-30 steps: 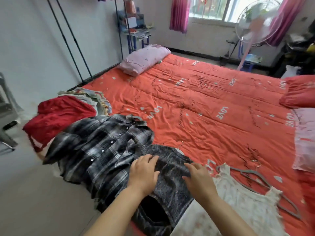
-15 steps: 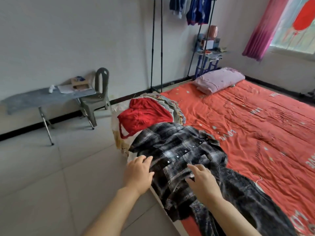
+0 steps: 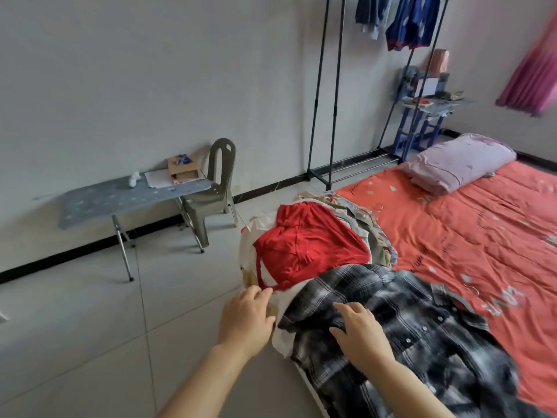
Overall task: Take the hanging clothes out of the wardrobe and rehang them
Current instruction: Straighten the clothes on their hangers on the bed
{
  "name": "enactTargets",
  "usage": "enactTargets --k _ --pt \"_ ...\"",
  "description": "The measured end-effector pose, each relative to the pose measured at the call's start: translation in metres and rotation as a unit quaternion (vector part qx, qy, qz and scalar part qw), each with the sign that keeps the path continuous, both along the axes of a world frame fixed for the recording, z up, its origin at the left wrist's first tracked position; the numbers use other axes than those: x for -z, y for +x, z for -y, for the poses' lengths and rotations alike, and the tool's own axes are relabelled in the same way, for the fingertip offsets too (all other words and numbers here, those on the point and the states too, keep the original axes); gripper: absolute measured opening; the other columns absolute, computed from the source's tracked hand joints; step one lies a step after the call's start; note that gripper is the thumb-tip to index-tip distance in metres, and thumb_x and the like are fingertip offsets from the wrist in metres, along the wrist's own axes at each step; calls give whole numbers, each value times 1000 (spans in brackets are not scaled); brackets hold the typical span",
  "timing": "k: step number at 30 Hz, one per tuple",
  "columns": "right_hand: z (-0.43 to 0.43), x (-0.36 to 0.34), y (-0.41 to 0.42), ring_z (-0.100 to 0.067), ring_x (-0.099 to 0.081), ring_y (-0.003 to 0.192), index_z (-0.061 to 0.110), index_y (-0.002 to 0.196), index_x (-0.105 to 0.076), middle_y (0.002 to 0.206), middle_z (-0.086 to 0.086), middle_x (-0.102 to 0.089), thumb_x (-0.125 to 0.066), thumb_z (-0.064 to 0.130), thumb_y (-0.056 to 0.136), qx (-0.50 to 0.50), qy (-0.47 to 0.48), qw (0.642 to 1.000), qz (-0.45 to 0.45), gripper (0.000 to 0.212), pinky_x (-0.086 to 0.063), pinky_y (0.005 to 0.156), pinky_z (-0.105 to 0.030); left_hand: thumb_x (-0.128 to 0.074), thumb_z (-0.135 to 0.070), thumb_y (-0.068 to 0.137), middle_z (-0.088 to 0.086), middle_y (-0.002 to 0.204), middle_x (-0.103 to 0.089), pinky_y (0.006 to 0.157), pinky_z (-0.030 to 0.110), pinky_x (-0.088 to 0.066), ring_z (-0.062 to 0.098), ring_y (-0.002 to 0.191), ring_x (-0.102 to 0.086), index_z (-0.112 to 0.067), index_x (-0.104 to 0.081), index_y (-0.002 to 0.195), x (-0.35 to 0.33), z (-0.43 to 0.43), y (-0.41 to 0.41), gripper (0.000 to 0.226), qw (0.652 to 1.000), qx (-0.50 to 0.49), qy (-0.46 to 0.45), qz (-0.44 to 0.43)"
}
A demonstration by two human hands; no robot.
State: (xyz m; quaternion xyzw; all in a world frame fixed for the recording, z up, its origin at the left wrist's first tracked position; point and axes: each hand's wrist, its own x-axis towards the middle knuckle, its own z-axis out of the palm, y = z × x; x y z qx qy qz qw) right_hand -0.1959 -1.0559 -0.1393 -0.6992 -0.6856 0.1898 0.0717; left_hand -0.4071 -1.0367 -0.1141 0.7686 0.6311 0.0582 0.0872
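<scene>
While the right hand (image 3: 358,331) lies flat on the plaid shirt (image 3: 416,324), the left hand (image 3: 245,321), grip slack, flanks it.

Pressing flat on the checked shirt (image 3: 401,324) with the right hand (image 3: 360,334), fingers spread, at the edge of the orange bed (image 3: 470,236). Holding the left hand (image 3: 244,318) just beside the shirt, close to a red top (image 3: 307,247). Farther back, a grey tabletop (image 3: 114,200), a chair (image 3: 218,179) and a tall rack (image 3: 336,86) with blue clothes (image 3: 413,22).

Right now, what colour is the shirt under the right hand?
The shirt is black-and-white plaid, clearest in the head view.
</scene>
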Motion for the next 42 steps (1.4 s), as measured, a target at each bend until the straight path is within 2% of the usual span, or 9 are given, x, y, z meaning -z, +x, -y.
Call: enactTargets --k 4,9,21,30,38,42 --pt "-65 -7 -19 -20 -42 122 25 138 -39 133 2 -44 -53 34 90 11 4 1000 -5 50 -36 99 -28 -47 -38 92 -6 137 -41 101 28 -33 15 124 -41 -25 -31 142 0 -61 -20 54 1000 10 -9 2" --pt "-138 -4 -38 -17 -38 128 23 142 -34 138 3 -41 -52 33 91 46 8 999 1 54 -31 104 -27 -47 -40 92 -6 139 -40 101 27 -32 15 125 -41 -26 -30 143 10 -151 -44 55 999 43 -7 3" --pt "-277 10 -77 -17 -39 127 25 142 -34 138 4 -41 -53 34 92 217 -8 976 8 53 -32 105 -28 -49 -41 91 -4 141 -39 104 31 -31 16 130 -36 -26 -33 141 11 -372 -66 54 979 201 -17 6" --pt "-362 51 -17 -18 -44 123 23 137 -43 132 2 -47 -56 31 88 296 -21 955 -1 52 -37 101 -28 -48 -41 91 -7 137 -41 105 28 -29 15 126 -38 -25 -33 141 37 -484 12 54 955 295 -38 -1" --pt "-472 134 87 -19 -43 125 21 135 -46 132 -1 -48 -59 33 87 329 -68 941 -52 51 -34 105 -32 -47 -41 91 -9 139 -38 108 27 -23 12 129 -35 -27 -31 142 102 -589 124 55 937 332 -96 -46" --pt "-517 179 134 -22 -45 121 21 131 -49 131 -3 -49 -58 28 87 336 -92 935 -69 46 -38 101 -32 -46 -41 92 -9 138 -37 108 27 -22 11 129 -34 -28 -29 143 144 -622 173 55 927 347 -129 -58"
